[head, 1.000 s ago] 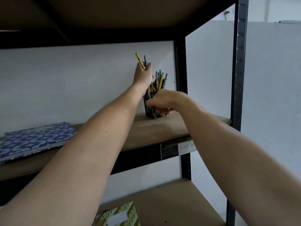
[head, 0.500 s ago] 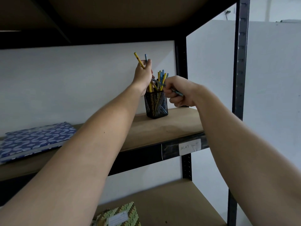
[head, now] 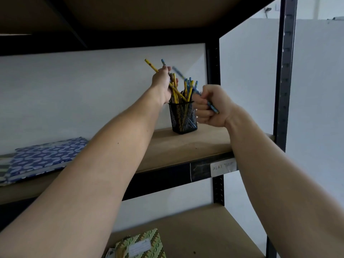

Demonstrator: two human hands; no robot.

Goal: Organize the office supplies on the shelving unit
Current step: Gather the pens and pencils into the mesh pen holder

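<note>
**Pencils going into the cup**

Since half a second ago the right hand (head: 210, 107) has tipped its blue pencil (head: 202, 97) more upright, the blurred top end now swinging up past the left hand (head: 162, 86) instead of lying across the cup; the left hand has barely shifted.

The right hand is clenched round the blue pencil, just beside the mesh cup (head: 183, 117), which stands on the middle shelf (head: 186, 146) near its right end. The left hand grasps a small bunch of pencils (head: 173, 84), their lower ends angled toward the cup's mouth and their upper ends fanning out above the fist. More pencils stand in the cup already.

The step looks like loading loose pencils into the cup. To do it well, stand each pencil near vertical over the opening before letting go, and feed the bunch a few at a time so the tips do not catch on the rim or on those inside. The cup is light mesh and unbraced, so a sideways push could tip it.

A blue folder (head: 42, 157) lies at the shelf's left; a green book (head: 141, 244) lies on the shelf below.
</note>
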